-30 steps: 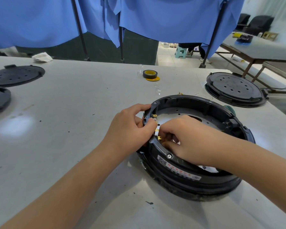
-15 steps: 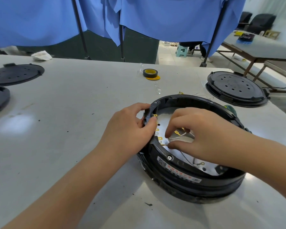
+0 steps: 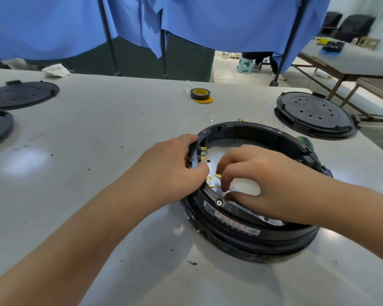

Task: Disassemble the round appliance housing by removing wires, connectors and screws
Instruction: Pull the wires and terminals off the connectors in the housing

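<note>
The round black appliance housing (image 3: 250, 235) lies on the white table (image 3: 97, 151), its open ring facing up. My left hand (image 3: 173, 168) grips the ring's left rim, fingers outside and thumb at the inner edge. Several brass terminals (image 3: 202, 153) line that inner wall. My right hand (image 3: 259, 182) hovers inside the ring with its fingers curled, and the fingertips pinch a small brass connector (image 3: 218, 176). A silver screw (image 3: 219, 202) sits in the near rim, just above a red-printed label (image 3: 232, 223).
A roll of black and yellow tape (image 3: 200, 94) lies at the table's far middle. Another black round lid (image 3: 314, 114) rests at the right, and two flat black discs (image 3: 20, 93) at the far left. A green-handled tool (image 3: 303, 141) peeks from behind the housing.
My right hand has lifted off the near inner rim, swung over the middle of the ring, then returned left toward the terminals with a brass connector at its fingertips. The left hand kept its grip.
</note>
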Available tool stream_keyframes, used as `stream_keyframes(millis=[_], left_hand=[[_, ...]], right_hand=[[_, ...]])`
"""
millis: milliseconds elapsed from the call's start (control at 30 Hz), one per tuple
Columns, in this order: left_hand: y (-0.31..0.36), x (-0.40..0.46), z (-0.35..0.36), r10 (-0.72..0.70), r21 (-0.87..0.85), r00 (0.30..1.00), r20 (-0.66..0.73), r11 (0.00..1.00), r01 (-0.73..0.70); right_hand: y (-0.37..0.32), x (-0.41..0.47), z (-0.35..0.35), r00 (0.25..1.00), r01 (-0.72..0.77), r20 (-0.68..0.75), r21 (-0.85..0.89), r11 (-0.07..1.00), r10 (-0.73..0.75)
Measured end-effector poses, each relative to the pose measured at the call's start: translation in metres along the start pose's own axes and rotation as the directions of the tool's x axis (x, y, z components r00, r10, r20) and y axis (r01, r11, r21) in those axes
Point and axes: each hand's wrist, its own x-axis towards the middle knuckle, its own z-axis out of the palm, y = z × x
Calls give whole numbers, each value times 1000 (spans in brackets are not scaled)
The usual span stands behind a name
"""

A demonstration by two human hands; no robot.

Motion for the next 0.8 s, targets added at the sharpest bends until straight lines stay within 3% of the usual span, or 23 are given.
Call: stream_keyframes(millis=[200,400,533,800], left_hand=[[-4,0,6,9,-51,998,-57,999,-11],[-13,-7,19,38,-157,981,-189,985,-68],[-17,-6,20,23,-183,982,-187,981,-58],[-17,-8,19,19,-195,983,-185,979,-55]], right_hand=[[3,10,-1,990,84,115,-3,996,-83],[6,16,5,955,291,96,-160,943,-279],[13,19,4,927,376,96,-211,902,-364],[24,17,3,921,383,130,-137,914,-367]])
